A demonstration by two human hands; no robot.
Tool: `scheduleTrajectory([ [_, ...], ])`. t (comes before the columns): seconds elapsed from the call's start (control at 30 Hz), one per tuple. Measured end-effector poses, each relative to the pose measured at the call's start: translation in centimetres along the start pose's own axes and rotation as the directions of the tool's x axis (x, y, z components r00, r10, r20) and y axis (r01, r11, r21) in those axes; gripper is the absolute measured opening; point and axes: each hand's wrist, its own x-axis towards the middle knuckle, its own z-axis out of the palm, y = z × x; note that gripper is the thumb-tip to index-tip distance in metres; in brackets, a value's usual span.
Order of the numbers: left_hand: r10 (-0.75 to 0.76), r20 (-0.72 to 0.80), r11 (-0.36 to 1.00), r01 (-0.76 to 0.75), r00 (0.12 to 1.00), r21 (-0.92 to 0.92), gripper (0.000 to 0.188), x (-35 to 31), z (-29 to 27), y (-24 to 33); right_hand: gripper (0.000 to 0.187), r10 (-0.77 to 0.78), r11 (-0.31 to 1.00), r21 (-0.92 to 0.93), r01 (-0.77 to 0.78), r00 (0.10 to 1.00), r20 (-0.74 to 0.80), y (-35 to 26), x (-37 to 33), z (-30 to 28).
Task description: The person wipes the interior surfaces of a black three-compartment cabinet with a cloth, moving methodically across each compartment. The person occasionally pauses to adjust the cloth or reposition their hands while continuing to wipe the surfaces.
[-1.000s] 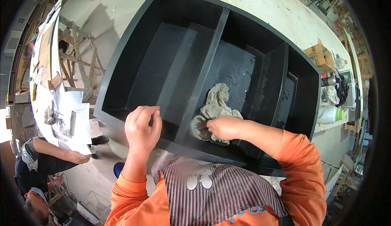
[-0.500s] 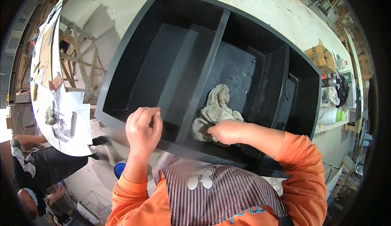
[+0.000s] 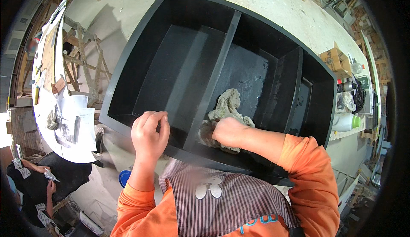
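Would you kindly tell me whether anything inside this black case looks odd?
Yes: glossy, blotchy marks show in the middle compartment, beyond the cloth, standing out from duller black around them; I cannot tell whether they are wet.

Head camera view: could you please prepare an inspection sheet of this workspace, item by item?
Surface: pale, marked tabletop beyond the black box.
Things: black box with dividers; crumpled cloth in its middle compartment.
Clutter: cardboard box and green-capped container at right; papers on the left table.
Left hand: loosely curled over the black box's near side, no held thing visible.
Right hand: closed on the cloth.
Cables: nothing seen near the black box.
Surroundings: another person at lower left.
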Motion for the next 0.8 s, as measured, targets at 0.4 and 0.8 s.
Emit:
scheduleTrajectory([
  [0.4, -0.004, -0.013, 1.0, 0.004, 1.0, 0.009, 0.008, -0.1, 0.1, -0.1, 0.024, 0.039, 0.994, 0.096, -0.05, 0.993, 0.107, -0.4, -0.3, -1.2],
  [0.8, 0.019, -0.018, 1.0, -0.019, 1.0, 0.01, 0.009, 0.0, 0.1, 0.0, 0.032, 0.215, 0.884, 0.4, -0.244, 0.97, 0.116, 3.1, -1.5, 0.1],
])
